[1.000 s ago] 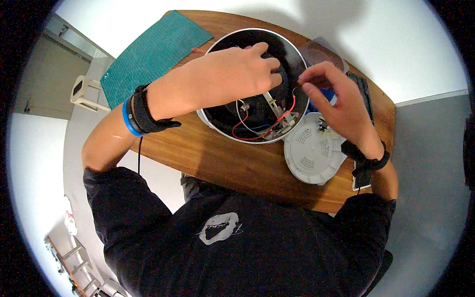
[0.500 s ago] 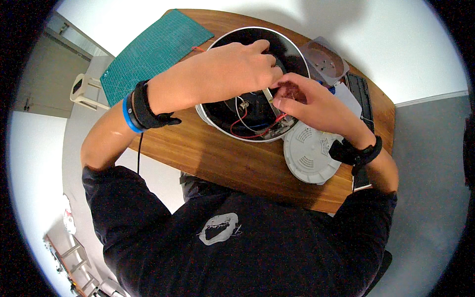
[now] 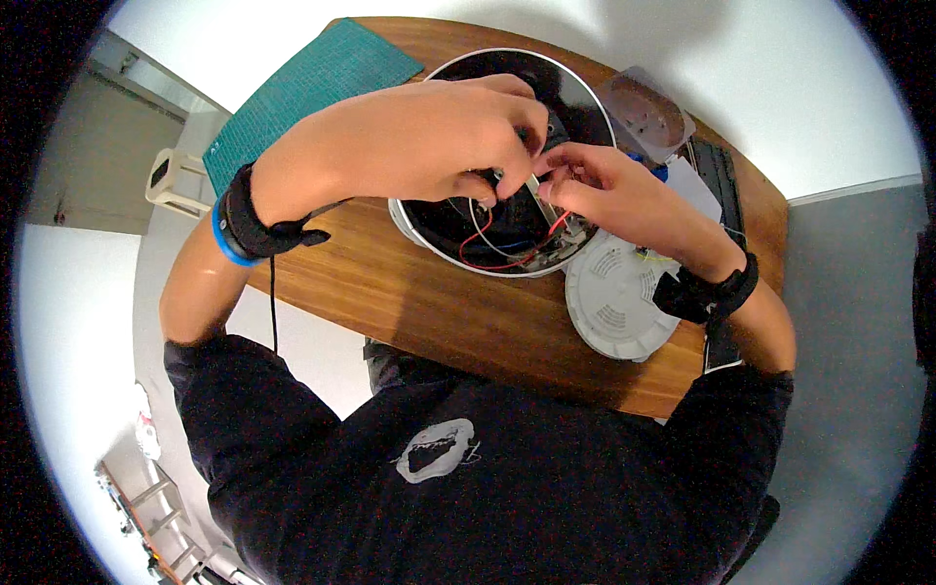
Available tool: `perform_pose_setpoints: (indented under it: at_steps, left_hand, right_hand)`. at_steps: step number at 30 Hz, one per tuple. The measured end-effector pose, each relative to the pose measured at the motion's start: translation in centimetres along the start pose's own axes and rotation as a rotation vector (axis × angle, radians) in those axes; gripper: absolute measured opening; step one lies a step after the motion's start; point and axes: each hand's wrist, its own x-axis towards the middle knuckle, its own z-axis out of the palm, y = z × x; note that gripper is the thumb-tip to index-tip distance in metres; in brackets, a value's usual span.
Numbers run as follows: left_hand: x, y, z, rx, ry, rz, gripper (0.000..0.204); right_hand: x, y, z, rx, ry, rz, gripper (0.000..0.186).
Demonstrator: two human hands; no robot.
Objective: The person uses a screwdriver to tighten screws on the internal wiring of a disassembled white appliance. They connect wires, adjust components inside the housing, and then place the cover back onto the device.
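Note:
A round housing (image 3: 419, 234) with a white rim and black interior sits on the wooden table. Inside are a red wire (image 3: 474, 259), a white wire and a pale strip-like part. My left hand (image 3: 429, 141) arches over the housing, fingers curled down into it; what they grip is hidden. Close beside it on the right, my right hand (image 3: 614, 205) has its fingertips drawn together at the pale part and wires; I cannot make out what they pinch. A white round cover (image 3: 612, 312) with slotted vents lies right of the housing, partly under my right forearm.
A green cutting mat (image 3: 312, 78) lies at the table's back left. At the right are a clear plastic tray (image 3: 648, 102), a white sheet (image 3: 697, 185) and a black flat object (image 3: 720, 166). A cream stool (image 3: 175, 180) stands left of the wooden table (image 3: 487, 341).
My left hand has shifted down and left, its fingers curling deeper into the housing. My right hand has moved leftward into the housing, its fingers now closer together beside the left.

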Motion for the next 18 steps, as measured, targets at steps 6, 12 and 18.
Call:
perform_pose_setpoints:
  at_steps: [6, 12, 18]
  left_hand:
    - [0.1, 1.4, 0.5, 0.224, -0.204, 0.036, 0.008]
    - [0.5, 2.7, 1.1, 0.399, -0.218, 0.008, 0.017]
    - [1.1, 3.2, 1.4, 0.433, -0.165, -0.045, 0.028]
  right_hand:
    - [-0.3, 2.0, 0.1, 0.024, 0.007, -0.068, 0.040]
    - [-0.3, 2.2, 0.0, 0.011, -0.001, -0.074, 0.040]
    - [-0.5, 1.2, -0.2, -0.040, 0.010, -0.072, 0.041]
